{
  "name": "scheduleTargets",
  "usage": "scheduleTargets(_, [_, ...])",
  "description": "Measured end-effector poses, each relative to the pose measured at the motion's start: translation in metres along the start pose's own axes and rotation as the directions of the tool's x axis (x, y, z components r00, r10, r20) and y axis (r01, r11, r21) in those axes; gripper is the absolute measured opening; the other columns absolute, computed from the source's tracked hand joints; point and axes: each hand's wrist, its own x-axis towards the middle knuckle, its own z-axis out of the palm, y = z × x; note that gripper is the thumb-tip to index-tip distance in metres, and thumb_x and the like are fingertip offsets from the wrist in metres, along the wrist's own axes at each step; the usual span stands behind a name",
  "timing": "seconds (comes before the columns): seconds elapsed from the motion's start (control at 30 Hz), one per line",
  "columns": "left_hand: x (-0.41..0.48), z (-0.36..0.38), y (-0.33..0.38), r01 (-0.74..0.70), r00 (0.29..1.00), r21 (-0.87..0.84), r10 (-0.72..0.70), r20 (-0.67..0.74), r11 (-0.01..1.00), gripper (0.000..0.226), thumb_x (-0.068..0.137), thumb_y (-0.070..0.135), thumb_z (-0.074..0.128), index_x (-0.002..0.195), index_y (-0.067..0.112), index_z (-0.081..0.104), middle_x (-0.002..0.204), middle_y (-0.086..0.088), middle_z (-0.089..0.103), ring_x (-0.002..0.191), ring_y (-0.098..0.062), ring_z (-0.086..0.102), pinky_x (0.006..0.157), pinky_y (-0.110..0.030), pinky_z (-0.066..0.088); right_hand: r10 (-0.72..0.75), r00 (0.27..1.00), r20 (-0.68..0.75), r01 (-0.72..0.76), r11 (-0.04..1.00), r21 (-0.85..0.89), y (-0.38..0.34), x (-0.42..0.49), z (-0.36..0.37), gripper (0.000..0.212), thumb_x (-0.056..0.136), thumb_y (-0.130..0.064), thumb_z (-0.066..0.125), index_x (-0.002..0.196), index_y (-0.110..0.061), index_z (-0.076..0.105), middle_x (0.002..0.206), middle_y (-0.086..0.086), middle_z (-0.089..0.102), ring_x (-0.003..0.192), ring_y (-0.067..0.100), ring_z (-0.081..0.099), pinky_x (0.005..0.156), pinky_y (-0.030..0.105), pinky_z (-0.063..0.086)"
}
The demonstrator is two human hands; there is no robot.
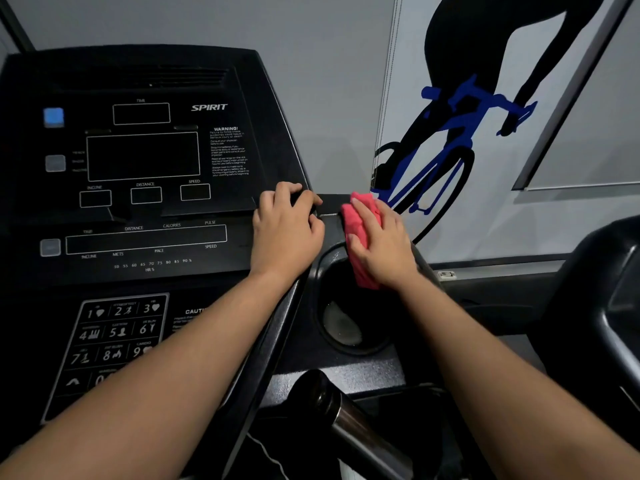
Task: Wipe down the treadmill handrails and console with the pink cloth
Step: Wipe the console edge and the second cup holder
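The black treadmill console (145,161) fills the left of the head view, with display windows and a number keypad (114,337) lower down. My left hand (287,230) grips the console's right edge, fingers curled over it. Just to the right, my right hand (381,244) presses the folded pink cloth (360,230) flat onto the console's right wing, at the top rim of a round cup holder (346,323). A metal-and-black handrail (349,417) runs down toward the bottom of the view.
A wall panel with a blue cyclist graphic (460,116) stands behind the console at right. Part of another black machine (602,306) sits at the right edge. A thin cord (266,452) hangs below the console.
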Motion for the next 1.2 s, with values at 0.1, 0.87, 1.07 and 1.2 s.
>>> scheduleTargets(0.1, [0.001, 0.001, 0.0, -0.015, 1.0, 0.021, 0.016, -0.013, 1.0, 0.024, 0.084, 0.019, 0.055, 0.106, 0.021, 0.065, 0.125, -0.003, 0.05, 0.113, -0.026, 0.043, 0.093, -0.04, 0.037, 0.065, 0.994, -0.093, -0.073, 0.993, -0.091, -0.008, -0.01, 0.018, 0.065, 0.087, -0.049, 0.028, 0.148, -0.028, 0.028, 0.154, 0.011, 0.025, 0.14, 0.037, 0.021, 0.113, 0.053, 0.013])
scheduleTargets(0.87, [-0.001, -0.003, -0.002, 0.003, 0.999, -0.046, -0.001, 0.038, 0.999, 0.026, 0.088, 0.02, 0.053, 0.112, 0.023, 0.063, 0.131, 0.0, 0.045, 0.119, -0.023, 0.038, 0.099, -0.04, 0.033, 0.576, 0.808, 0.123, -0.573, 0.817, -0.061, 0.024, -0.023, -0.014, 0.051, 0.097, -0.033, 0.028, 0.139, -0.005, 0.03, 0.133, 0.023, 0.044, 0.119, 0.041, 0.046, 0.1, 0.05, 0.035])
scheduleTargets(1.07, [0.0, -0.003, -0.001, 0.002, 1.0, -0.028, -0.001, 0.025, 1.0, 0.026, 0.087, 0.019, 0.053, 0.111, 0.022, 0.064, 0.129, -0.002, 0.046, 0.117, -0.025, 0.039, 0.097, -0.04, 0.034, 0.515, 0.721, 0.463, -0.427, 0.857, -0.289, 0.07, -0.033, -0.04, 0.028, 0.089, -0.013, 0.043, 0.113, 0.0, 0.05, 0.118, 0.025, 0.054, 0.106, 0.037, 0.055, 0.086, 0.038, 0.044])
scheduleTargets(1.2, [0.0, -0.002, -0.001, -0.006, 1.0, -0.014, 0.007, 0.024, 1.0, 0.026, 0.087, 0.019, 0.053, 0.11, 0.021, 0.063, 0.128, -0.003, 0.046, 0.115, -0.026, 0.04, 0.096, -0.041, 0.035, 0.632, 0.546, 0.55, -0.522, 0.77, -0.367, 0.057, -0.029, -0.07, 0.014, 0.051, -0.016, 0.061, 0.059, -0.01, 0.052, 0.068, 0.011, 0.058, 0.056, 0.023, 0.051, 0.05, 0.022, 0.036])
